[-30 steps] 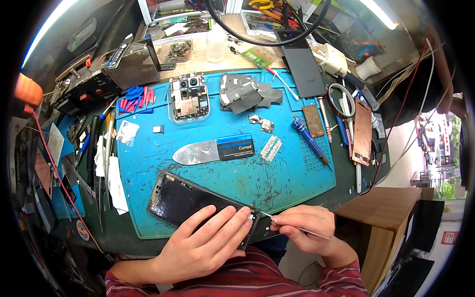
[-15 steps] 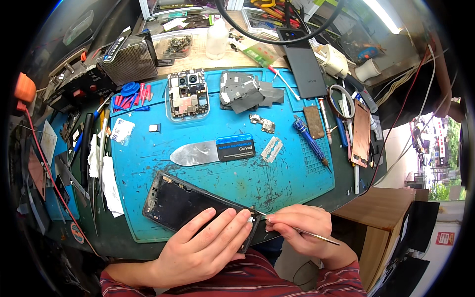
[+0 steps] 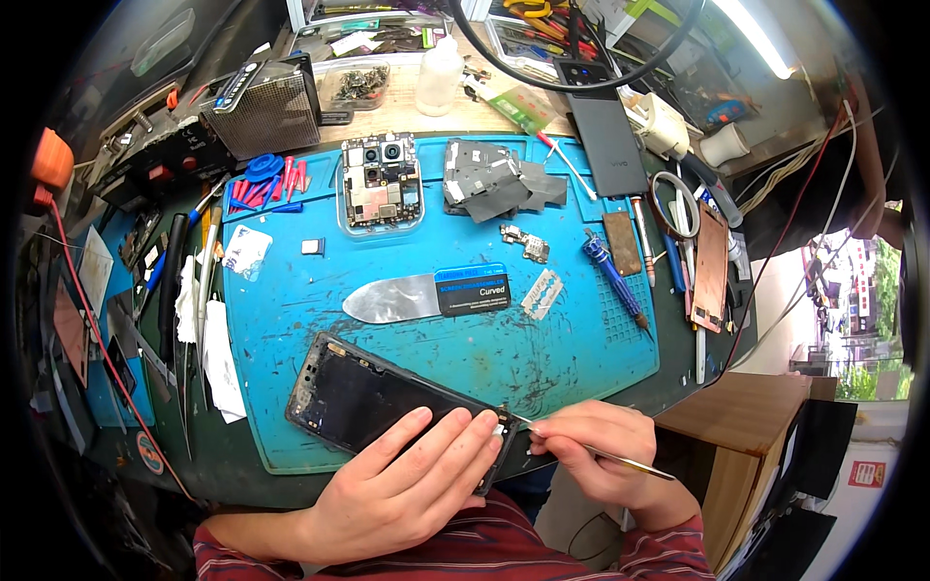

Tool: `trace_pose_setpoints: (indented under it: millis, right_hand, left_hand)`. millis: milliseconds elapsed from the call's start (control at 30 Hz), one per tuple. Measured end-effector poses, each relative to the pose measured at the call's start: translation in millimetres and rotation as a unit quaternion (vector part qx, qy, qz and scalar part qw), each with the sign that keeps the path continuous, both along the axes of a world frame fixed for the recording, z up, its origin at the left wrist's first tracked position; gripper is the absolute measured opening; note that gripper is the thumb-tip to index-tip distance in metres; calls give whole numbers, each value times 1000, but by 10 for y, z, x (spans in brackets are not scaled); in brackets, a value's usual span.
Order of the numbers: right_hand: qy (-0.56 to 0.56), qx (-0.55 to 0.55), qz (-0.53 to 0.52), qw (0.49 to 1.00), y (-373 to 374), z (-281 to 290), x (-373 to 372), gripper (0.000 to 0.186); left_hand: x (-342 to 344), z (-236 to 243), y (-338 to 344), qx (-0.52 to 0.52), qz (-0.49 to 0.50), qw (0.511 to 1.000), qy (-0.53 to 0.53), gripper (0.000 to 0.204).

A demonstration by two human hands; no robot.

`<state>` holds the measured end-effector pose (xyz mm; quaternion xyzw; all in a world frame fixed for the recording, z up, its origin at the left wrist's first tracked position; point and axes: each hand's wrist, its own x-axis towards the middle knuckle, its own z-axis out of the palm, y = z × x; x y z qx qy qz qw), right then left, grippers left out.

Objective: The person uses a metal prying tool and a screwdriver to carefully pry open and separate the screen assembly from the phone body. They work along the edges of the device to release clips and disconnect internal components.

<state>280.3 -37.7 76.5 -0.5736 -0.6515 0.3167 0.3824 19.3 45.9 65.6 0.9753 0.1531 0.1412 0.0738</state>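
A black phone frame lies tilted across the near edge of the blue mat. My left hand spreads its fingers flat over the frame's right half, with the thumb at the near edge, holding it. Between the fingers of my right hand is a thin metal tool, its tip touching the frame's right end; whether it is tweezers or a pick I cannot tell. Beyond the frame lie a flat metal opening blade, a razor blade and a small circuit board.
Farther back on the mat are a phone mainboard in a clear tray and dark cover pieces. A blue screwdriver lies right, near a dark phone back. Blue and red picks sit back left.
The whole view has shifted slightly, so the things on the mat appear a little farther right. Both hands keep their grips, with the tool tip still at the frame's right end.
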Motion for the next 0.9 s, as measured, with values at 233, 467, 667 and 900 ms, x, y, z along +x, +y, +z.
trace_pose_setpoints:
  millis: [233,467,667,900]
  right_hand:
    - [-9,-18,-13,1000,-32,35,11,16]
    - [20,-32,-23,999,133,79,-99,15]
    - [34,-37,-34,998,135,39,-134,13]
    - [7,-40,-47,998,40,96,-65,13]
  left_hand:
    - [-16,-18,3,9,-4,1000,-18,54]
    - [-8,-30,-4,-13,4,999,-39,50]
    - [-2,-18,-1,13,3,1000,-26,56]
    - [3,-14,-8,1,1,999,-35,58]
